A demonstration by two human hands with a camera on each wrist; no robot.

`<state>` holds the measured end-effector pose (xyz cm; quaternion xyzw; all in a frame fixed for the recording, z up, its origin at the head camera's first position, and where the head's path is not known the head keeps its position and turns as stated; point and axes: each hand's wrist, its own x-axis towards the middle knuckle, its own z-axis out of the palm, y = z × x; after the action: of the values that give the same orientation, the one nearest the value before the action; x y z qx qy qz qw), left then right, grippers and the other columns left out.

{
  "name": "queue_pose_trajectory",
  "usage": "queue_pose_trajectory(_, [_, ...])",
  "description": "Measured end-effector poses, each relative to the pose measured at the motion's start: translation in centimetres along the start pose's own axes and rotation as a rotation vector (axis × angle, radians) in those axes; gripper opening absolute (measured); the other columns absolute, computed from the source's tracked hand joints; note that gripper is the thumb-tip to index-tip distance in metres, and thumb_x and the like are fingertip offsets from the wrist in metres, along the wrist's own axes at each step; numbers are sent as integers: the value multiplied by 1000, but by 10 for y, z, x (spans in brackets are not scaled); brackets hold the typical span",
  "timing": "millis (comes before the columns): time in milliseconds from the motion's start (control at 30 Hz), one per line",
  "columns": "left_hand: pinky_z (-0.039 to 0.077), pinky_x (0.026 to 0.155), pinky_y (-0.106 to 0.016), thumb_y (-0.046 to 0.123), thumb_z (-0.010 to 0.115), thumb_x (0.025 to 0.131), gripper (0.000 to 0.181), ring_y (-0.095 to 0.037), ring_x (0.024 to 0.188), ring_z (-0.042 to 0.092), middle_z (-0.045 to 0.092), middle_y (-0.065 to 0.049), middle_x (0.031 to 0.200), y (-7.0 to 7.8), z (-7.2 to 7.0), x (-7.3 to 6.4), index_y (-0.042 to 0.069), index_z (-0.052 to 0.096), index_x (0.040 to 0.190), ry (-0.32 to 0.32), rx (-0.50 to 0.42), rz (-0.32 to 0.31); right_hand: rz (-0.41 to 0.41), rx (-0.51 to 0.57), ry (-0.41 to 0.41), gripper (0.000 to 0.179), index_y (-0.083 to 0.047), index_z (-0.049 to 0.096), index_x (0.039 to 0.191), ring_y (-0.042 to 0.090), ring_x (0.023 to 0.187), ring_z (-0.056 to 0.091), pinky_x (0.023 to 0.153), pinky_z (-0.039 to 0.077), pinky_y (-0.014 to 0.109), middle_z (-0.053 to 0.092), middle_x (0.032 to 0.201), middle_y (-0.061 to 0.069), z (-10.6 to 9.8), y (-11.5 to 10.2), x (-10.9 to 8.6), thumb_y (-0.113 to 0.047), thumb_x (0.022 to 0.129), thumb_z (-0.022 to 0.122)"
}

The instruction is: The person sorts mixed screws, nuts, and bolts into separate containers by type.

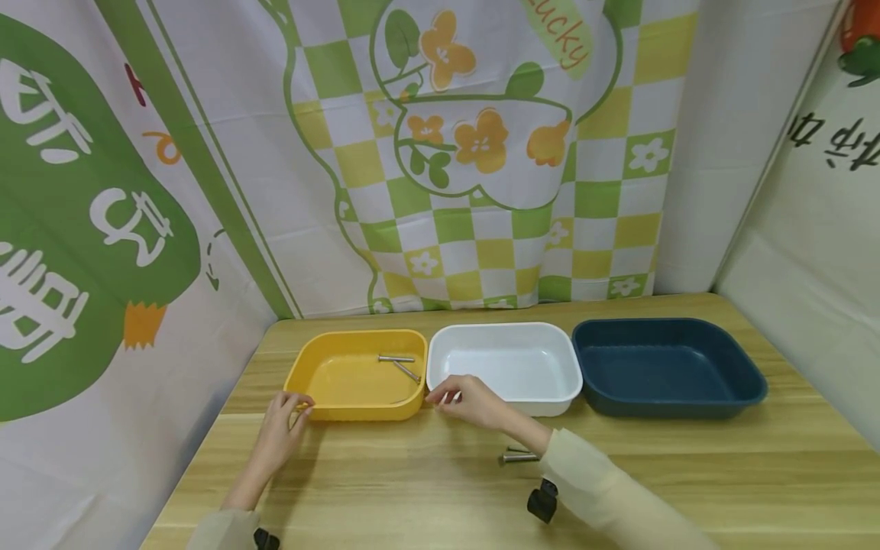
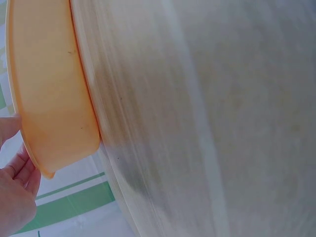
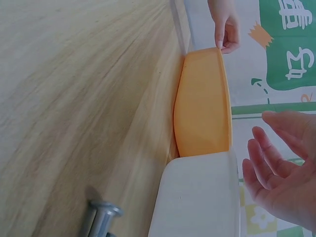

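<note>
My left hand (image 1: 279, 428) pinches the rim of a yellow plastic tray (image 1: 354, 412) at its front left corner. In the left wrist view, the thumb and fingers lie on either side of that tray's rim. Metal bolts (image 1: 396, 358) lie inside the yellow tray, toward its right end. My right hand (image 1: 470, 401) hovers by the front corner where the yellow tray meets a white tray (image 1: 505, 401). Seen from the right wrist, its fingers (image 3: 269, 158) are apart and loosely bent, with nothing between them.
A dark blue tray (image 1: 670, 409) stands right of the white one, completing a row on the wooden table (image 1: 385, 489). Metal bolts (image 1: 517, 458) lie on the table in front of the white tray, partly behind the right sleeve. Printed cloth (image 1: 481, 252) hangs behind the table.
</note>
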<state>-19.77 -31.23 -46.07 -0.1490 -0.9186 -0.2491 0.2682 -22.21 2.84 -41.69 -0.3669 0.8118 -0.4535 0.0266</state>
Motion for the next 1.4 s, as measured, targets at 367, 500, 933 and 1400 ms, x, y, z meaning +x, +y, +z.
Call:
queue_pose_trajectory(367, [33, 64, -35, -5, 62, 78, 13, -24, 77, 42, 45, -10, 83, -1, 0, -1, 5, 59, 87, -20, 1, -21, 22, -20, -27, 16, 0, 66, 92, 9, 69, 53, 62, 45, 20, 62, 82, 12, -8, 3, -25, 3, 77, 62])
queue_pose_trajectory(500, [33, 63, -35, -5, 63, 77, 14, -24, 76, 43, 44, -9, 82, -1, 0, 0, 5, 59, 87, -23, 6, -21, 22, -24, -24, 14, 1, 66, 90, 11, 70, 54, 64, 46, 23, 62, 82, 12, -11, 6, -35, 4, 76, 62])
queue_pose_trajectory(933, [34, 64, -36, -5, 63, 77, 15, -25, 77, 45, 45, -9, 82, -1, -1, 0, 5, 59, 86, -11, 15, -8, 32, -56, -71, 15, 3, 65, 91, 9, 71, 54, 64, 46, 26, 63, 81, 12, -24, 15, -63, 4, 77, 60])
queue_pose_trajectory(1400, [35, 64, -37, -6, 63, 77, 14, -25, 77, 46, 46, -10, 82, 0, -1, 0, 4, 59, 86, -7, 20, 6, 69, -90, -96, 14, 1, 66, 90, 8, 72, 54, 65, 46, 27, 64, 83, 9, -30, 21, -85, 2, 77, 61])
